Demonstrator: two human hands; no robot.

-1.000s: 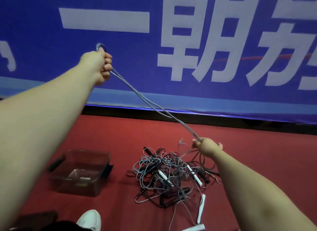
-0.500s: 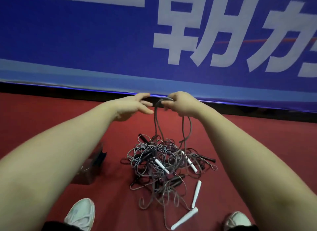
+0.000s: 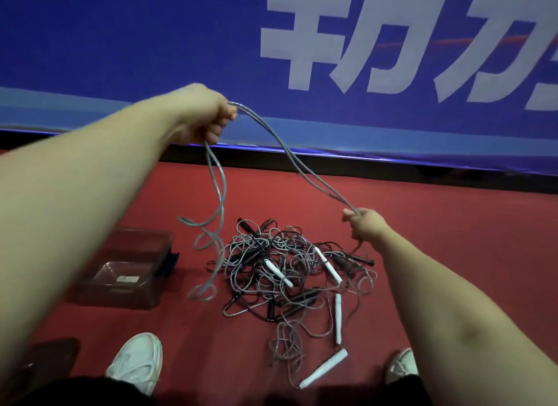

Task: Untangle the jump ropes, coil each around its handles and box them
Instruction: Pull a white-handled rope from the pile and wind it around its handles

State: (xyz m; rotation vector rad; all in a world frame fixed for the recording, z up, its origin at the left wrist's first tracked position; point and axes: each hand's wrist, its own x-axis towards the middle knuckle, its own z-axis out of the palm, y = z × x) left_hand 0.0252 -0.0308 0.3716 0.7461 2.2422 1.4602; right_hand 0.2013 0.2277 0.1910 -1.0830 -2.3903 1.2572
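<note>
Since half a second ago the two hands, then nearly touching above the heap, have drawn apart. The left hand (image 3: 208, 112) has gone up and to the left, and the right hand (image 3: 363, 226) has dropped low to the right. Both are closed: the left is a fist wrapped round a doubled length of the grey rope (image 3: 290, 155), and the right has its fingers curled tight on the same strands where they meet it. The spread looks meant to pull out slack and measure one arm's span of cord, so the rope can be drawn free of the others strand by strand. Between the hands the cord sags in a shallow curve rather than running taut. A loose loop (image 3: 219, 200) hangs from under the left fist and curls down toward the floor (image 3: 453, 254). The cord is thin, smooth and springy, and keeps its kinks. The remaining ropes lie in a tangle (image 3: 271, 297) on the red, matt floor just ahead of the person's white shoe (image 3: 136, 363). Slim white handles (image 3: 327, 266) and black handles (image 3: 247, 226) poke out of it. The box (image 3: 129, 272), clear, hard-walled and rectangular, sits to the left of the heap and partly behind the left forearm. No coiled rope can be seen in it. A glossy blue banner (image 3: 120, 43) with large white characters backs the scene.
</note>
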